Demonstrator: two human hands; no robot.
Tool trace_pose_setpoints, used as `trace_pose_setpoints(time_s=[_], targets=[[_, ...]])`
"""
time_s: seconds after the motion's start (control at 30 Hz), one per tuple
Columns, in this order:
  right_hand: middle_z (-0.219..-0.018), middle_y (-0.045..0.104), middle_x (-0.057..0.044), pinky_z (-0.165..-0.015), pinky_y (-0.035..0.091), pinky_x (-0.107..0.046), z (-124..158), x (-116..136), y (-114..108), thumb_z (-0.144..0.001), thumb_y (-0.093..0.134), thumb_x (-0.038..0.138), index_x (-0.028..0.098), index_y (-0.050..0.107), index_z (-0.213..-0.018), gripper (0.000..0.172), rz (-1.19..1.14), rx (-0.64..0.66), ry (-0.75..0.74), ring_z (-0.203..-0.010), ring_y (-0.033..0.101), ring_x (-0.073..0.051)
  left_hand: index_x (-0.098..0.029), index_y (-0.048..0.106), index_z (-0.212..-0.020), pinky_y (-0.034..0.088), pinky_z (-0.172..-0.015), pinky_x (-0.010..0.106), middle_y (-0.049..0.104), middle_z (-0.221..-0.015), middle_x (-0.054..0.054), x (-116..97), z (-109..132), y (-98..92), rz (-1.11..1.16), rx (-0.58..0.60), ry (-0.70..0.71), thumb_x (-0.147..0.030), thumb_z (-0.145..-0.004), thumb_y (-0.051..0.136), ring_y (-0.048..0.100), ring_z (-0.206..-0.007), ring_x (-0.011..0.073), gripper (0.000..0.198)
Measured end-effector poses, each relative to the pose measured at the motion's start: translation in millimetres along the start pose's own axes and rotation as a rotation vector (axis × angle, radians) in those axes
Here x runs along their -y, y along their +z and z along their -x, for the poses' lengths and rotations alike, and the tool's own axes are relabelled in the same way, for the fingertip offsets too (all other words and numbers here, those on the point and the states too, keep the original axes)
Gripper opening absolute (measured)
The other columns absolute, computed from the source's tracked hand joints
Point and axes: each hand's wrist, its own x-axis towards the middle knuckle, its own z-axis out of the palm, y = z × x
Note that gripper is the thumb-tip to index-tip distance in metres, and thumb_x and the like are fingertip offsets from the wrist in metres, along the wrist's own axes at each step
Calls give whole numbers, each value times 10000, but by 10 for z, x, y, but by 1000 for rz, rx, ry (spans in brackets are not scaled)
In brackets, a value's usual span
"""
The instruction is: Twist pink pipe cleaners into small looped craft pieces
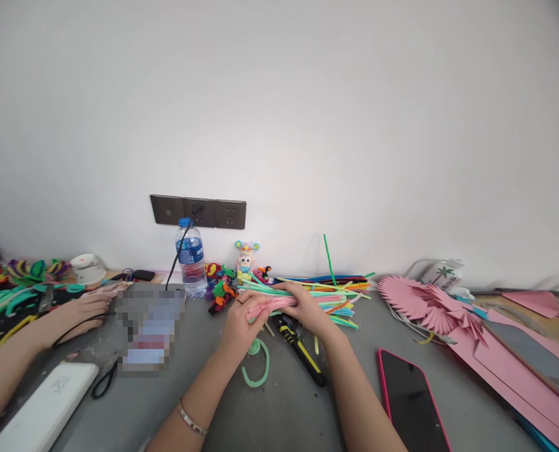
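Nearest, on the grey table [279, 420]: well right of the black-and-yellow pliers [304, 356], a phone [414, 402] in a pink case, lying flat with a dark screen; well left of the pliers, a white power bank [48, 408], set at a slant. On the wrist left of the pliers, a silvery bracelet [192, 419]. Just left of the pliers' handles, a mint-green loop [255, 383], flat on the table. Farther left of the pliers, a pixelated patch [150, 339], contents impossible to tell; past that, a co-worker's hand [79, 314], back upward.

Just beyond the pliers, partly over their head, a pink bundle of pipe cleaners [272, 306], gripped at its left end by the left hand [239, 326] and farther right by the right hand [304, 306], fingers over the top. Between the two hands, a short stretch of pink.

Beyond the pliers, a heap of multicoloured pipe cleaners [345, 292], one green stem [329, 258] sticking up. Farther right of the pliers, pink pleated paper [406, 298]. Beyond and left of the pliers, a toy figure [245, 257], then a blue-capped water bottle [192, 254]. Farthest, on the wall [308, 125] left of the pliers, a dark socket panel [199, 211].
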Motion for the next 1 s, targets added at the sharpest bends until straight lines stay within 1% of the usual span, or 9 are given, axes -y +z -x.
trace_pose_setpoints(time_s=[0.13, 0.2, 0.33, 0.43, 0.53, 0.63, 0.83, 0.9, 1.0], targets=[[-1158, 643, -85, -976, 401, -435, -7, 58, -6, -801, 562, 136, 239, 627, -1171, 389, 42, 13, -24, -1114, 545, -259, -233, 693, -1026, 465, -959, 401, 655, -1092, 78, -19, -21, -10, 70, 11, 1, -223, -859, 577, 586, -1093, 234, 204], [-1157, 642, -88, -971, 398, -444, -10, 53, 5, -801, 548, 118, 243, 618, -1193, 417, 86, 21, -26, -1110, 540, -263, -239, 688, -1029, 446, -999, 421, 661, -1163, 75, -37, -21, 2, 141, 56, -21, -215, -829, 620, 571, -1150, 246, 213], [-1188, 618, -102, -968, 395, -433, 1, 17, 32, -770, 648, 186, 218, 579, -1248, 484, 192, 60, -20, -1123, 518, -270, -223, 706, -916, 516, -920, 385, 736, -1073, 62, -81, -11, 50, 301, 145, -137, -195, -819, 626, 670, -1016, 231, 129], [-1204, 597, -102, -968, 385, -441, 7, 33, 60, -674, 769, 297, 218, 532, -1294, 669, 256, 80, -4, -1147, 496, -289, -208, 726, -824, 554, -841, 356, 769, -956, 56, -100, -10, 76, 336, 131, -259, -204, -795, 650, 707, -914, 234, 81], [-1197, 603, -96, -951, 381, -428, -12, 90, 105, -649, 788, 276, 228, 530, -1285, 688, 308, 68, -2, -1137, 495, -290, -196, 750, -797, 578, -768, 357, 780, -857, 51, -98, -17, 81, 371, 101, -331, -213, -751, 692, 722, -822, 245, 76], [-1174, 621, -90, -920, 383, -416, -39, 150, 145, -695, 742, 200, 236, 543, -1259, 599, 333, 53, -15, -1096, 517, -280, -197, 768, -786, 598, -698, 357, 783, -813, 46, -101, -24, 57, 433, 58, -371, -207, -730, 702, 727, -755, 246, 87], [-1103, 655, -69, -939, 361, -409, -42, 199, 103, -769, 669, 164, 254, 588, -1159, 408, 289, 4, -57, -1072, 551, -261, -201, 783, -819, 607, -747, 347, 786, -831, 48, -154, -30, -118, 565, -50, -418, -218, -720, 719, 735, -785, 241, 119], [-1118, 653, -70, -933, 361, -408, -39, 195, 61, -773, 626, 116, 252, 588, -1151, 404, 282, -26, -52, -1086, 550, -262, -184, 779, -800, 613, -701, 308, 785, -833, 60, -159, -45, -206, 643, -139, -436, -241, -708, 747, 738, -752, 226, 113], [-1106, 652, -69, -904, 370, -406, -40, 178, -10, -757, 571, 61, 254, 586, -1159, 446, 285, -68, -47, -1068, 552, -269, -157, 762, -737, 604, -636, 220, 784, -818, 69, -126, -100, -369, 797, -342, -475, -246, -658, 795, 737, -704, 185, 123]])
